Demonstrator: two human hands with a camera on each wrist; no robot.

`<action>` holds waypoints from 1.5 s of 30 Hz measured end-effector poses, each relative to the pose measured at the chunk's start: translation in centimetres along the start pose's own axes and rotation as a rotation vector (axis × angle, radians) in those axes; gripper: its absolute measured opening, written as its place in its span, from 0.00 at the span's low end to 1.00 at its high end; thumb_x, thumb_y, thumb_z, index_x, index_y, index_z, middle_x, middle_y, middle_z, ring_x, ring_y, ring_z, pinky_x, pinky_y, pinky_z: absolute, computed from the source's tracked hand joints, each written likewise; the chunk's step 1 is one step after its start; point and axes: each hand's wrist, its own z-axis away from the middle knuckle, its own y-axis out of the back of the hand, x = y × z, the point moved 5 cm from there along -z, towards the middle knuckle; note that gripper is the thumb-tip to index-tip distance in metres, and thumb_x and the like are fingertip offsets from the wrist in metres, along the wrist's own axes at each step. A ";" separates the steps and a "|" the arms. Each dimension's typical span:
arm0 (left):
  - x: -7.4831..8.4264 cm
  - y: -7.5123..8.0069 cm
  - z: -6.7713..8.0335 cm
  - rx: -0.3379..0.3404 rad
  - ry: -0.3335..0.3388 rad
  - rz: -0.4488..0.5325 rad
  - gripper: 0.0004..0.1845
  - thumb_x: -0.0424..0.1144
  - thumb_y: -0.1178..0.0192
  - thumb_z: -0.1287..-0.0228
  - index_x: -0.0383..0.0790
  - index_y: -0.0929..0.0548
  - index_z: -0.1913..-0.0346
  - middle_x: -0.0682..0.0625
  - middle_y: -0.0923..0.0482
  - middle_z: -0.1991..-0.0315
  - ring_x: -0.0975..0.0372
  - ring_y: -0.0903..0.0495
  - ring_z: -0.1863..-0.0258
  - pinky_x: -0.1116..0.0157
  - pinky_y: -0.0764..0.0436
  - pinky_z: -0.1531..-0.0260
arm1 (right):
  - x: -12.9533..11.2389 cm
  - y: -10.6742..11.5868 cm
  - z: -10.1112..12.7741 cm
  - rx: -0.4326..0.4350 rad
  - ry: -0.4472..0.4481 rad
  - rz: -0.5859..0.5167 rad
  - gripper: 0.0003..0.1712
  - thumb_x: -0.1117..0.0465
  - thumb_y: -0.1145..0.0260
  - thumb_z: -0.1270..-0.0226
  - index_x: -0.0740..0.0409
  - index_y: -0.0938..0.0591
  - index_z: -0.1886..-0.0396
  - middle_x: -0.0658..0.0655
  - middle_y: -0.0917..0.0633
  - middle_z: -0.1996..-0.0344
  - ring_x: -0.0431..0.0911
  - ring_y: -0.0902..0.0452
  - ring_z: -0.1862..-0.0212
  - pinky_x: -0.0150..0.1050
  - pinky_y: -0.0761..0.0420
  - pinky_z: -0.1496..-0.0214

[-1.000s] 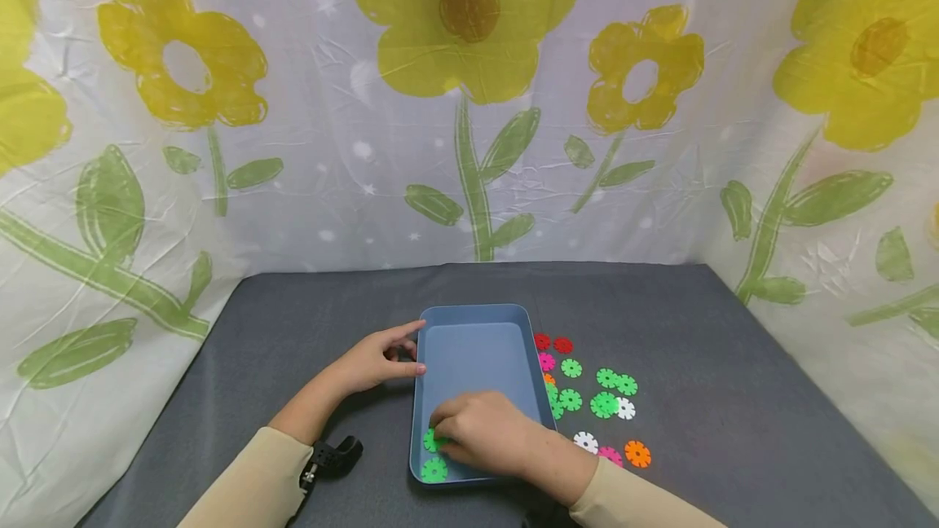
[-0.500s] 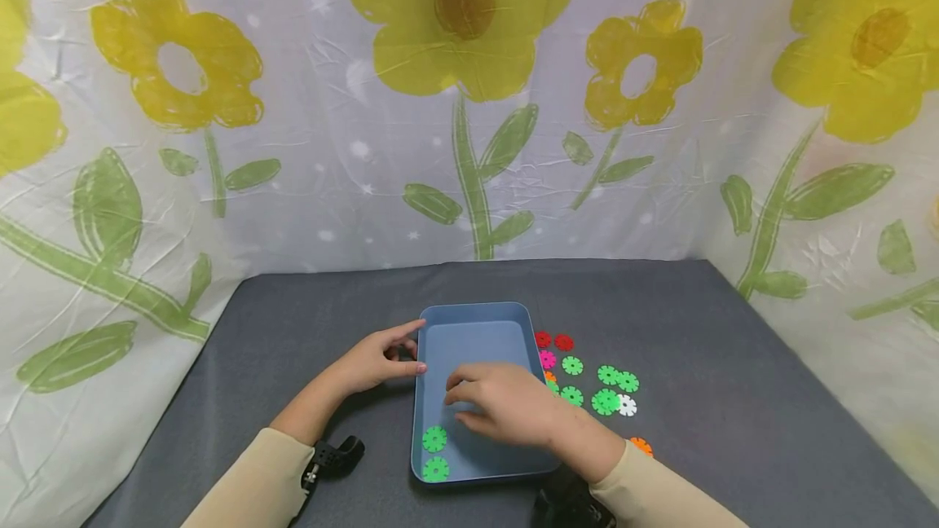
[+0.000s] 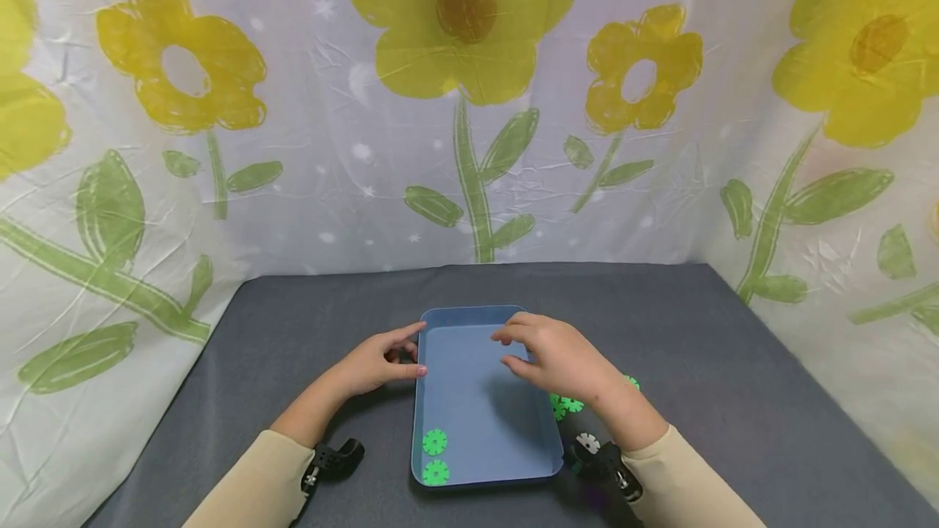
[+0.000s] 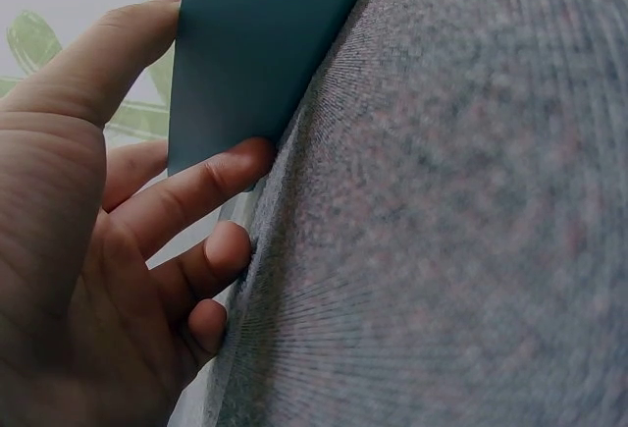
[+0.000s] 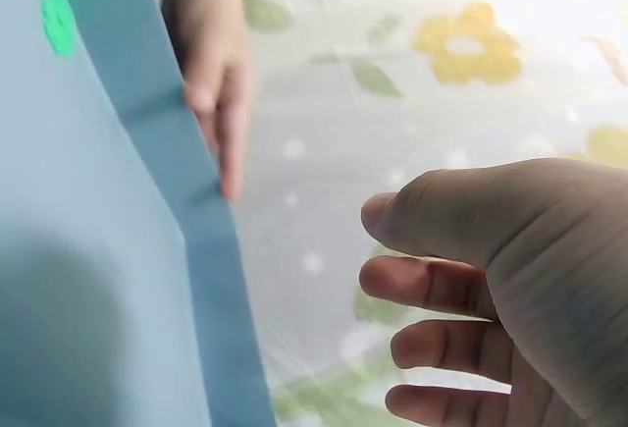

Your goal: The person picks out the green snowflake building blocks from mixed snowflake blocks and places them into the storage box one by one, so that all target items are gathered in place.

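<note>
Tray (image 3: 456, 389) is holding two green discs (image 3: 430, 442), near-left corner, seemingly early progress; other green discs (image 3: 557, 409) and a white disc (image 3: 588, 441) are lying outside, rightward, full count unclear. Right hand (image 3: 559, 354) is hovering empty above, digits apart; left hand (image 3: 376, 362) is touching the tray's left side, thumb and forefinger spread.

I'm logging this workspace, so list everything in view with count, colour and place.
Table cover: 1, dark grey, across the tabletop
Tray: 1, blue, on the table cover
Green discs: 2, green, inside the tray, near left corner
Loose green discs: at least 3, green, right of the tray, partly hidden
White disc: 1 visible, white, by the right wrist
Backdrop: white with yellow flowers, behind and at both sides
Wrist devices: 2, black, one per wrist
Sleeves: 2, beige, both forearms
Left hand: 1, touching the tray's left rim
Right hand: 1, raised, holding nothing
</note>
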 end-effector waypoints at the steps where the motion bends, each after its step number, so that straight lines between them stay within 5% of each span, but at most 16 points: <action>1: 0.0 0.0 0.0 -0.001 0.002 -0.001 0.45 0.49 0.29 0.34 0.40 0.38 0.20 0.48 0.18 0.50 0.62 0.34 0.75 0.64 0.31 0.73 | 0.4 0.3 0.1 0.001 -0.020 -0.004 0.16 0.58 0.28 0.30 0.53 0.13 0.45 0.49 0.16 0.52 0.37 0.21 0.63 0.38 0.20 0.58; 10: 0.2 0.1 0.1 0.004 -0.002 0.014 0.46 0.49 0.28 0.35 0.40 0.38 0.20 0.48 0.18 0.50 0.61 0.33 0.75 0.63 0.30 0.74 | 4.2 2.6 1.1 -0.008 -0.184 -0.072 0.18 0.60 0.28 0.31 0.55 0.14 0.42 0.49 0.17 0.57 0.38 0.25 0.68 0.39 0.22 0.63; 16: 0.2 0.1 0.1 0.006 0.000 0.017 0.46 0.50 0.28 0.36 0.40 0.37 0.20 0.47 0.17 0.51 0.61 0.34 0.75 0.64 0.30 0.74 | 6.5 2.7 1.9 -0.130 -0.350 -0.117 0.21 0.60 0.30 0.29 0.56 0.16 0.38 0.46 0.19 0.60 0.40 0.28 0.69 0.41 0.25 0.63; 23: 0.1 0.2 0.1 0.012 -0.001 0.017 0.46 0.50 0.27 0.36 0.40 0.37 0.20 0.47 0.17 0.51 0.61 0.33 0.75 0.64 0.30 0.74 | 9.4 1.5 2.9 -0.236 -0.466 -0.203 0.21 0.63 0.30 0.31 0.62 0.17 0.40 0.50 0.18 0.62 0.44 0.24 0.63 0.44 0.21 0.58; 31: 0.0 0.1 0.1 0.010 -0.007 0.014 0.46 0.50 0.27 0.36 0.40 0.37 0.21 0.47 0.17 0.51 0.61 0.33 0.74 0.64 0.29 0.73 | 11.6 -1.7 4.5 -0.386 -0.587 -0.340 0.16 0.69 0.26 0.39 0.64 0.16 0.51 0.53 0.20 0.71 0.46 0.28 0.69 0.42 0.26 0.66; 45: -0.2 0.1 0.0 0.009 -0.003 0.013 0.45 0.50 0.28 0.36 0.41 0.37 0.20 0.47 0.17 0.50 0.61 0.33 0.76 0.64 0.30 0.76 | 11.6 -3.1 4.5 -0.446 -0.591 -0.233 0.13 0.70 0.26 0.46 0.59 0.18 0.61 0.53 0.22 0.71 0.46 0.30 0.71 0.41 0.28 0.68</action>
